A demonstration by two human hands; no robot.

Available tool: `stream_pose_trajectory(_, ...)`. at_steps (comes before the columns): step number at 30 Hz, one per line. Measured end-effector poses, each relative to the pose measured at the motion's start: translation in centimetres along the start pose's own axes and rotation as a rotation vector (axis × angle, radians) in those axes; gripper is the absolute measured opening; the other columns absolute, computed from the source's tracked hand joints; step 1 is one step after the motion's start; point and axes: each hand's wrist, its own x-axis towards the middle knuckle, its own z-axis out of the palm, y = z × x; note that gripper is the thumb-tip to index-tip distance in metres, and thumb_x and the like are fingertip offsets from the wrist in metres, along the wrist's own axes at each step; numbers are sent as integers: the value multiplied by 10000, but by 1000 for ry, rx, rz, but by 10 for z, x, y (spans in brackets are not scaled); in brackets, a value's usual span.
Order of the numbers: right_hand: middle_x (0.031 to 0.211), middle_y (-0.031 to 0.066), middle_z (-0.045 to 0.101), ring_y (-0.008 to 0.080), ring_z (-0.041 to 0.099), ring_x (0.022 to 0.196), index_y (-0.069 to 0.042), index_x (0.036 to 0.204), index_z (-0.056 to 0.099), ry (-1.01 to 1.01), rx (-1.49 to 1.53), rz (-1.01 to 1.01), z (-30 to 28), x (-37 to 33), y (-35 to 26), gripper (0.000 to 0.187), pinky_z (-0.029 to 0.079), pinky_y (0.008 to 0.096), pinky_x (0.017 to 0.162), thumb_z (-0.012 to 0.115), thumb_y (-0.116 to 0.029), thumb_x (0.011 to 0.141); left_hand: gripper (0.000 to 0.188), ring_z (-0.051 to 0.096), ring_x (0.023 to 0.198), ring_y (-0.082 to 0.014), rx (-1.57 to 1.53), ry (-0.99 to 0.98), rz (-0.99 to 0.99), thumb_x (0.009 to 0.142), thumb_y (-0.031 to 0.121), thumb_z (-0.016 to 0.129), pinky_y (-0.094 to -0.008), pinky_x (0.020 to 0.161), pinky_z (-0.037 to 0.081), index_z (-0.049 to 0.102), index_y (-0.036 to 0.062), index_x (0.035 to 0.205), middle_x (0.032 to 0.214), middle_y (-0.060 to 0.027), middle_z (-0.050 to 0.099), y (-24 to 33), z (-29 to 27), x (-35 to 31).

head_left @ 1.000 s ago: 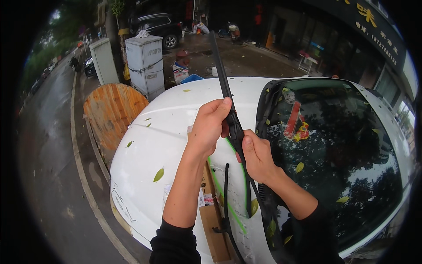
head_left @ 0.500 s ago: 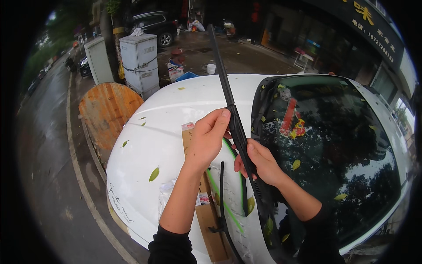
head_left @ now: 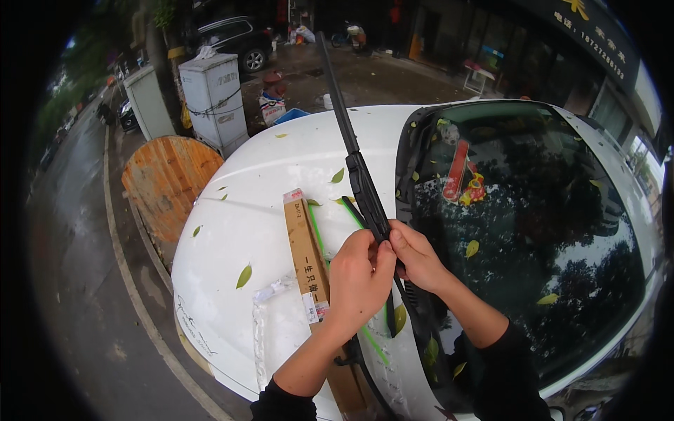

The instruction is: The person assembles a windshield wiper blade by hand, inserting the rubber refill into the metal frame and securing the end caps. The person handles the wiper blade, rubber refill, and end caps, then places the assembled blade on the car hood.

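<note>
A long black wiper blade (head_left: 365, 189) slants across the middle of the view, its far end pointing up and away over the white car hood (head_left: 260, 175). My left hand (head_left: 361, 281) pinches it near the lower part, thumb and fingertips closed. Against it, my right hand (head_left: 421, 259) grips the same part from the right side, its fingers partly hidden behind the blade. Below my hands lies a long cardboard box (head_left: 300, 242) on the hood. A black wiper arm (head_left: 351, 358) rests over the box's lower part, partly covered by my left forearm.
The windshield (head_left: 519, 238) stretches to the right, with several leaves on it. Clear plastic packaging (head_left: 270, 295) and green-edged strips (head_left: 314, 224) lie by the box. Beyond the hood stand a wooden disc (head_left: 168, 182), grey cabinets (head_left: 213, 98) and a parked dark car (head_left: 235, 38).
My left hand has slid down the wiper blade, close to my right hand. More of the blade and the box now shows. The view has shifted slightly.
</note>
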Motion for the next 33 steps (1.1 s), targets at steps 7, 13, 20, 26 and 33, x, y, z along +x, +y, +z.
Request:
stream_pose_trajectory(7, 634, -13, 481, 55, 413, 563, -12, 958, 560, 26, -55, -160, -10, 13, 8, 338, 341, 235, 500, 423, -315, 1021, 130, 550, 602, -135, -509, -17, -90, 950, 85, 487, -282, 569, 460, 493, -2, 853, 707, -67, 544, -16, 15, -4)
stream_pose_trajectory(13, 563, 21, 405, 96, 366, 524, -11, 788, 527, 30, -311, -327, -33, 35, 15, 352, 328, 277, 483, 457, -288, 993, 199, 386, 546, -101, -1013, -68, -254, 1013, 169, 374, -250, 535, 359, 509, 32, 962, 722, -48, 496, -1, 19, -8)
stream_pose_trajectory(20, 564, 134, 407, 288, 408, 477, -7, 786, 461, -33, -498, -527, -40, 45, 8, 325, 344, 353, 484, 436, -261, 987, 398, 220, 495, -80, -1180, -64, -378, 1050, 380, 278, -248, 473, 211, 438, 86, 833, 573, 24, 292, 5, 24, -2)
stream_pose_trajectory(26, 571, 171, 423, 398, 437, 523, -8, 804, 460, -112, -619, -580, -53, 55, 2, 342, 359, 402, 495, 423, -298, 982, 407, 193, 486, -77, -1189, -47, -382, 1045, 403, 290, -249, 459, 196, 375, 118, 768, 562, 38, 248, 7, 25, -3)
stream_pose_trajectory(33, 605, 189, 461, 425, 486, 579, -12, 800, 466, -120, -707, -666, -58, 65, -2, 358, 379, 436, 520, 403, -317, 976, 401, 185, 487, -80, -1180, -23, -398, 1045, 401, 295, -250, 459, 198, 373, 121, 768, 564, 34, 248, 10, 25, -3)
